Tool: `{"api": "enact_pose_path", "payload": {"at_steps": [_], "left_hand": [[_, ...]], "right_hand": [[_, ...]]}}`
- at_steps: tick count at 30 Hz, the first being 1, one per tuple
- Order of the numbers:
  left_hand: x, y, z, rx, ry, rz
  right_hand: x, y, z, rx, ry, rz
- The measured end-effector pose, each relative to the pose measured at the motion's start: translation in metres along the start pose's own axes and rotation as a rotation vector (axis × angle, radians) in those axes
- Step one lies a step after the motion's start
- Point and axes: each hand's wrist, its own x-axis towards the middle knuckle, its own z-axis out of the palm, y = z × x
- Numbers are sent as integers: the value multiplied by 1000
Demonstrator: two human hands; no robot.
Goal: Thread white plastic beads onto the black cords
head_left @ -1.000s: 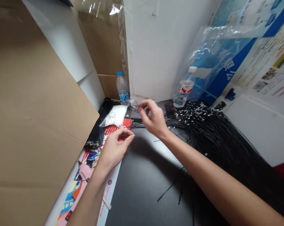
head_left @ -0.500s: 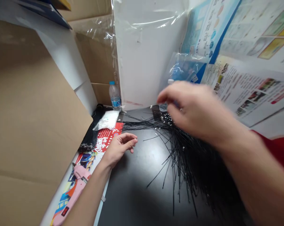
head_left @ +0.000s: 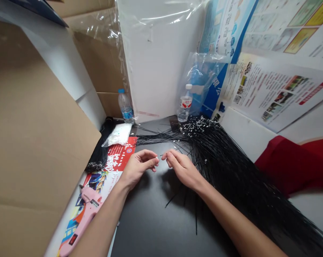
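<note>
We look down at a black table top (head_left: 156,221). A big brown cardboard sheet (head_left: 35,142) leans in on the left. Big printed posters (head_left: 274,92) stand at the back on the right, and a red cloth (head_left: 287,167) lies below them.

Our left arm comes in from the bottom left, and our right arm comes in from the bottom right. The two hands meet in the middle, low over the table. Their fingertips point at each other and almost touch.

A big heap of thin black wires (head_left: 239,178) lies right beside our right hand (head_left: 181,169). Its long way runs from the far corner down to the bottom right. The white tips of the wires (head_left: 199,125) bunch up at the far end, near a water bottle (head_left: 184,103). Some wires reach left toward a red paper leaflet (head_left: 121,157), which has small white bits (head_left: 110,163) on it.

Our left hand (head_left: 138,167) is softly curled. The fingers of the right hand pinch in, and a tiny dark end shows near them. It is too small to see, so we cannot tell if either hand grips a wire.
</note>
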Motion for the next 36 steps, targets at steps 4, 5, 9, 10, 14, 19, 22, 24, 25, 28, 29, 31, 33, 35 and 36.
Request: {"api": "enact_pose_path", "payload": {"at_steps": [4, 5, 9, 10, 14, 19, 22, 24, 25, 28, 29, 31, 33, 35, 36], "left_hand": [[0, -2, 2, -3, -18, -26], [0, -2, 2, -2, -21, -35], [2, -6, -1, -3, 24, -68], [3, -6, -2, 0, 34, -79], [3, -7, -2, 23, 23, -98], [2, -7, 2, 75, 48, -33], [2, -8, 4, 130, 73, 7], [3, -9, 5, 151, 87, 6], [3, -10, 4, 151, 92, 2], [4, -13, 2, 123, 89, -6], [4, -14, 2, 116, 84, -5], [5, -15, 1, 121, 72, -6], [5, -15, 1, 125, 82, -5], [5, -14, 2, 112, 108, -19], [5, -14, 3, 103, 115, -32]], "right_hand": [[-3, 9, 6, 145, -8, 27], [-3, 10, 7, 133, 0, 9], [-3, 12, 6, 51, 28, -56], [-2, 12, 6, 37, 28, -61], [-1, 17, 6, 6, 5, -57], [-2, 20, 5, -26, 73, -33], [-3, 20, 7, -27, 99, -23], [-3, 19, 8, -17, 96, -16], [-4, 19, 8, -13, 95, -15], [-3, 21, 9, -2, 96, -17], [-3, 22, 9, 1, 95, -19], [-3, 24, 9, 11, 92, -19], [-4, 24, 9, 10, 94, -13], [-4, 23, 9, 0, 103, -3], [-4, 23, 9, -3, 107, 0]]}}
